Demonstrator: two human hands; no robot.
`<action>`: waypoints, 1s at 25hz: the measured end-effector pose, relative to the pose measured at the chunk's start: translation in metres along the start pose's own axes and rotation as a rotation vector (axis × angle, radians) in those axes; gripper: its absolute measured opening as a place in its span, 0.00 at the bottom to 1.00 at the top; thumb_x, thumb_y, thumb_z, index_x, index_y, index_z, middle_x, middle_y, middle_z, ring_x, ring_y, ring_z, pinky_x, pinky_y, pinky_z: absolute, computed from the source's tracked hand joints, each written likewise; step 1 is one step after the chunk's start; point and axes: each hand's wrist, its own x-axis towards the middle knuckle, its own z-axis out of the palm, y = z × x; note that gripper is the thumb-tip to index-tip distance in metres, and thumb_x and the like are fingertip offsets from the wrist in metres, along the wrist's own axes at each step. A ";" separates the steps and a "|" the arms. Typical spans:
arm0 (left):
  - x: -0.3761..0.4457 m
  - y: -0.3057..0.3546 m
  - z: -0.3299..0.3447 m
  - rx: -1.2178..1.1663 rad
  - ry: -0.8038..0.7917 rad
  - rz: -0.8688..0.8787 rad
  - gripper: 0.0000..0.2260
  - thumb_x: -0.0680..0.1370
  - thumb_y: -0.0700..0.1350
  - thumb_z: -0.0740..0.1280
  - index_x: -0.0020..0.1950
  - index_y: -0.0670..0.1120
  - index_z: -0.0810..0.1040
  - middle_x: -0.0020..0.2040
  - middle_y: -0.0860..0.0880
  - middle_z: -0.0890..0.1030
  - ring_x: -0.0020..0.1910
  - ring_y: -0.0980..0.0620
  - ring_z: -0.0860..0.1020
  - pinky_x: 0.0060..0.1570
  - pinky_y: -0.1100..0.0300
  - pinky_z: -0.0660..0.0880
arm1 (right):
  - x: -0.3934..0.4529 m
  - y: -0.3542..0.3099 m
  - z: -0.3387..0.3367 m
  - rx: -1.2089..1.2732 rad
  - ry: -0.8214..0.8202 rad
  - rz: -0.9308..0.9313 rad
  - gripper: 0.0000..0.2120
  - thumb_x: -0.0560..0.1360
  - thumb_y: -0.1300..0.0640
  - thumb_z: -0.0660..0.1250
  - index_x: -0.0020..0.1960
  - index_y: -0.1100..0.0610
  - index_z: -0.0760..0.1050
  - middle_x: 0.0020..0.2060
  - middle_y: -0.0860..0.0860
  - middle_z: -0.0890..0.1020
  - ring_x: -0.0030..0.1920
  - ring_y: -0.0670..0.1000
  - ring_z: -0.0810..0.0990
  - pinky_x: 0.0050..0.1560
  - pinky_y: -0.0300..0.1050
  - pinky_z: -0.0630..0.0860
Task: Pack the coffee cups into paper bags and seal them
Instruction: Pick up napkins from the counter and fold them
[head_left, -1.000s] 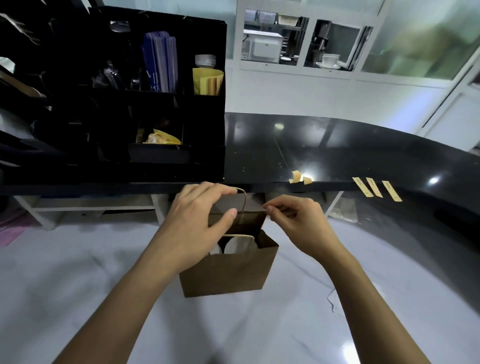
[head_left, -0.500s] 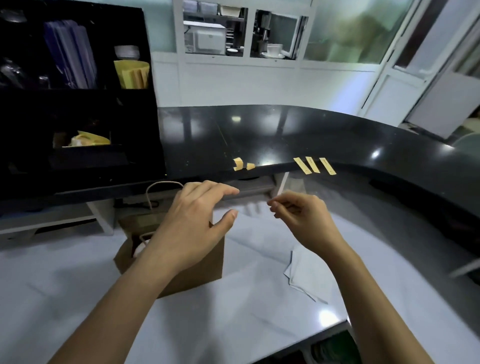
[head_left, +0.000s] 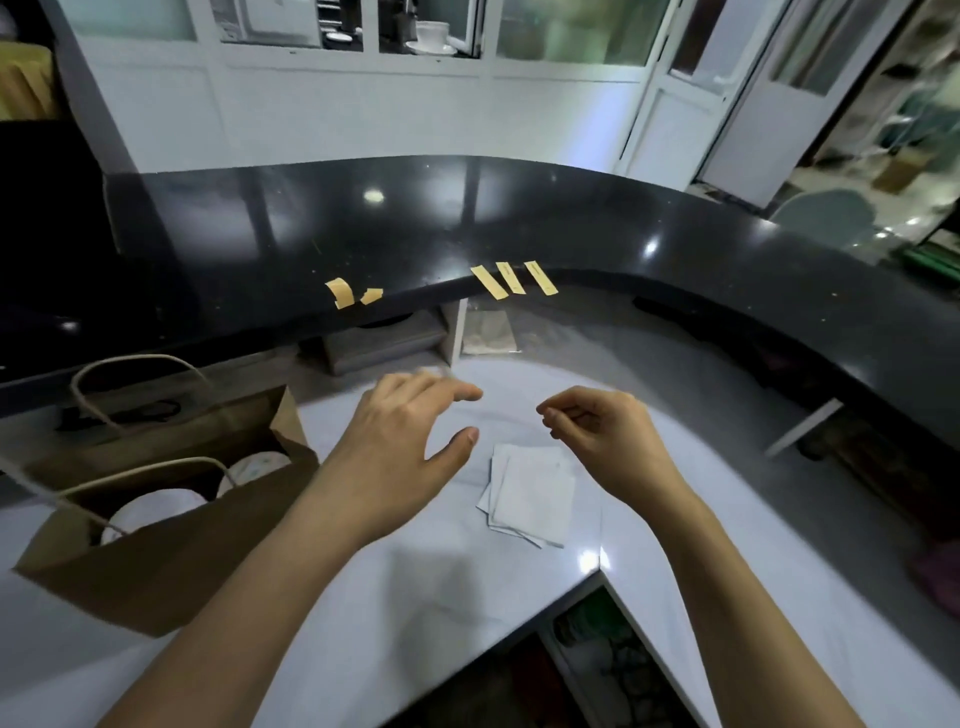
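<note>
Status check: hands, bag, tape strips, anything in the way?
Left hand open, right hand loosely curled, both empty. Paper bag unsealed, two cups inside. Tape strips on counter edge. Path clear.

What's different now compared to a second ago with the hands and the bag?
Both hands let go of the paper bag: left hand and right hand now hover empty toward the tape strips. The bag stays open and unsealed, cups inside.
</note>
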 end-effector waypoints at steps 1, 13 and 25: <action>0.002 0.000 0.008 -0.007 -0.015 0.000 0.15 0.81 0.53 0.65 0.68 0.56 0.75 0.63 0.59 0.75 0.66 0.54 0.67 0.66 0.58 0.63 | -0.002 0.008 -0.001 -0.011 0.001 0.012 0.05 0.78 0.56 0.71 0.47 0.49 0.85 0.38 0.41 0.85 0.42 0.45 0.85 0.48 0.49 0.83; -0.006 -0.023 0.075 -0.049 -0.156 -0.099 0.14 0.81 0.51 0.66 0.66 0.56 0.76 0.60 0.60 0.77 0.63 0.55 0.69 0.65 0.57 0.65 | -0.025 0.076 0.054 -0.183 -0.090 0.177 0.04 0.75 0.52 0.72 0.50 0.47 0.82 0.42 0.41 0.83 0.45 0.41 0.81 0.48 0.40 0.78; -0.024 -0.045 0.092 -0.043 -0.213 -0.218 0.13 0.81 0.52 0.64 0.66 0.57 0.75 0.60 0.61 0.77 0.63 0.57 0.68 0.65 0.57 0.66 | -0.026 0.112 0.130 -0.586 -0.104 0.186 0.19 0.74 0.43 0.72 0.57 0.54 0.75 0.51 0.50 0.78 0.52 0.55 0.76 0.51 0.48 0.70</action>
